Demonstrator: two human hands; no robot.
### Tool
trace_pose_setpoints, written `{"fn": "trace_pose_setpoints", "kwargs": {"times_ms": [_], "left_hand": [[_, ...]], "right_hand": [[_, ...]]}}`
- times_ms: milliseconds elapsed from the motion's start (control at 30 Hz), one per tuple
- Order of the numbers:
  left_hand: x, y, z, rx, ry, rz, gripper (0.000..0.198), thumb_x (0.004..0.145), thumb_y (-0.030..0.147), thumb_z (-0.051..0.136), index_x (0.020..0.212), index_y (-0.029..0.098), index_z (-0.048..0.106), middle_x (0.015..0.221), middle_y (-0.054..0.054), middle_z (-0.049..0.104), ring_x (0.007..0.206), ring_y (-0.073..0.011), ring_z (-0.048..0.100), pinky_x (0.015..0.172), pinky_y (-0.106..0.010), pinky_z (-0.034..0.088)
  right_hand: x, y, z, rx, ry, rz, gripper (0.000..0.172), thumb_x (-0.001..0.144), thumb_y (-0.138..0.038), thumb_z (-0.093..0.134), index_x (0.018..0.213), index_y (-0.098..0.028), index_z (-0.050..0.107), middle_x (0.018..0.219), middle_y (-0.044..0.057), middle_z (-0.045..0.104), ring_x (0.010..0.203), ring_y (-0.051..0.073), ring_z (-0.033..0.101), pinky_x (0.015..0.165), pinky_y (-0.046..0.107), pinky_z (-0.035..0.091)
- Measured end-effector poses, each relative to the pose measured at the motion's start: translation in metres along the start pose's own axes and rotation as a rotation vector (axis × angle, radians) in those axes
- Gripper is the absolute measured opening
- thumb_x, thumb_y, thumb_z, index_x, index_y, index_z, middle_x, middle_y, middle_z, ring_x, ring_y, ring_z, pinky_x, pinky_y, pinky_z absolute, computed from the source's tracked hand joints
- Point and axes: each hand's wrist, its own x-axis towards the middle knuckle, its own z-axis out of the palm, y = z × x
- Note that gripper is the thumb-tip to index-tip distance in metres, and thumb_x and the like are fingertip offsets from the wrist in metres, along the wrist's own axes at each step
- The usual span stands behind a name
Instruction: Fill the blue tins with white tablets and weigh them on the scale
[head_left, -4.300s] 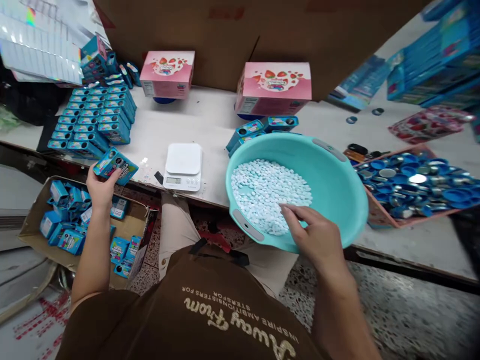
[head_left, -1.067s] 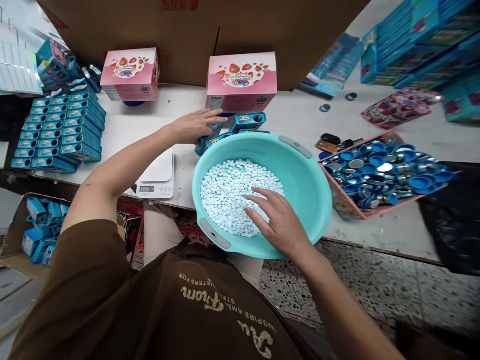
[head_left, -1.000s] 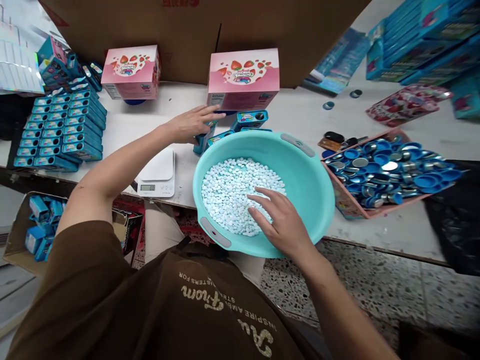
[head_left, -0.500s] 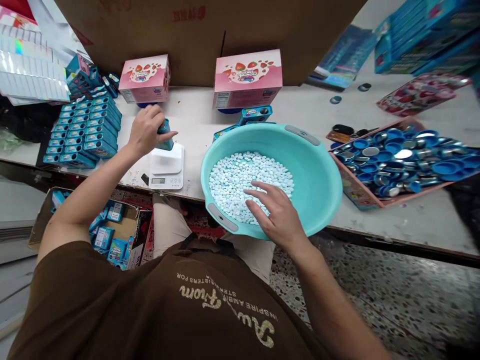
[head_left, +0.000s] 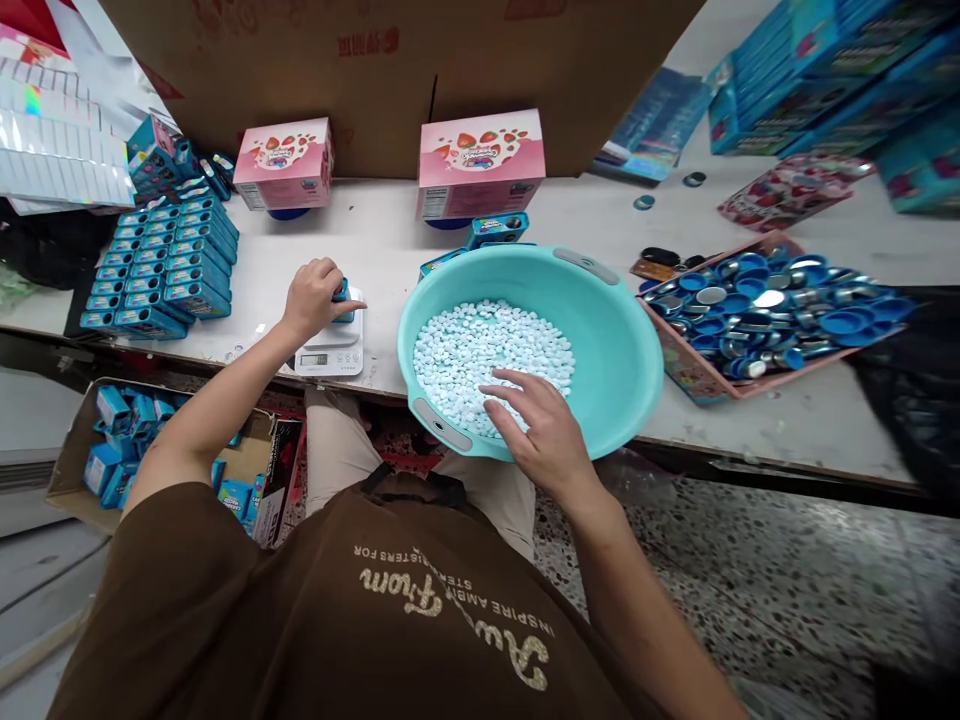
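On the white digital scale (head_left: 330, 361) stands a small blue box (head_left: 344, 300), partly covered by my left hand (head_left: 316, 300), which grips it from above with the thumb pointing right. The scale's display is too small to read surely. A turquoise basin (head_left: 615, 370) holds a layer of small pale candies (head_left: 487, 350), mostly on its left side. Over the near part of these candies hovers my right hand (head_left: 541, 428), fingers apart and slightly bent, holding nothing I can see. Whether its fingertips touch the candies I cannot tell.
Rows of blue boxes (head_left: 161, 265) stand at the left. Two pink strawberry boxes (head_left: 480, 165) sit behind the basin. A pink tray (head_left: 686, 370) of blue and silver lids (head_left: 772, 310) lies to the right. Below the table, a carton (head_left: 75, 490) holds more blue packs.
My left hand has lowered the blue box onto the scale. My right hand stays over the candies. The camera view has shifted slightly.
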Motion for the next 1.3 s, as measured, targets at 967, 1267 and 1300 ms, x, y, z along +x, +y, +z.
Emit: {"fn": "trace_pose_setpoints", "kwargs": {"times_ms": [967,1267,1300], "left_hand": [[-0.164,-0.031,0.014,-0.399,0.665,-0.828,0.041,0.097,0.051,0.039,0.083,0.019,0.06,0.09,-0.008,0.07,0.09,-0.0186,0.065,0.088,-0.032,0.047],[-0.092,-0.033,0.013,-0.454,0.319,-0.442,0.063,0.071,0.044,0.079,0.125,0.022,0.056,0.132,-0.012,0.06,0.128,-0.0288,0.052,0.105,-0.043,0.044],[-0.082,-0.034,0.016,-0.471,0.281,-0.408,0.073,0.066,0.042,0.083,0.13,0.023,0.053,0.138,-0.013,0.056,0.132,-0.0304,0.049,0.108,-0.045,0.043]], "right_hand": [[-0.008,0.012,-0.001,-0.043,-0.038,0.037,0.035,0.1,-0.043,0.044,0.101,-0.021,0.071,0.104,0.01,0.076,0.1,0.027,0.07,0.086,0.043,0.053],[-0.013,0.01,-0.007,-0.058,-0.008,0.072,0.036,0.101,-0.043,0.042,0.101,-0.021,0.071,0.103,0.01,0.076,0.1,0.028,0.07,0.085,0.043,0.052],[-0.014,0.01,-0.008,-0.057,0.0,0.077,0.036,0.101,-0.043,0.042,0.101,-0.021,0.071,0.103,0.01,0.076,0.1,0.028,0.07,0.085,0.044,0.052]]}}
